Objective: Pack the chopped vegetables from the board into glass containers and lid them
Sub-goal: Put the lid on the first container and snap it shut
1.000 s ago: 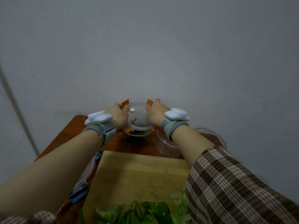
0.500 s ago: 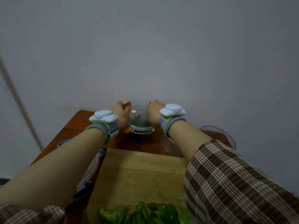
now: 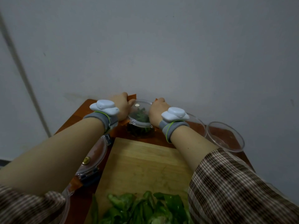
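Left hand (image 3: 122, 106): you're pressing the lid (image 3: 140, 112), fingers curled on its clip.
Right hand (image 3: 156, 111): same, opposite side.
Risk: uneven pressure tips the jar (image 3: 140, 130).

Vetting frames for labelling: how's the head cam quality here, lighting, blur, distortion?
Head view: dim, flat light with a grey cast and no hard shadows; wide-angle bend shows in the curved dark line on the wall; the chopped green vegetables at the bottom edge are soft; faint glare on the round clear lid that the left hand and right hand are holding; the empty round glass container is low-contrast.
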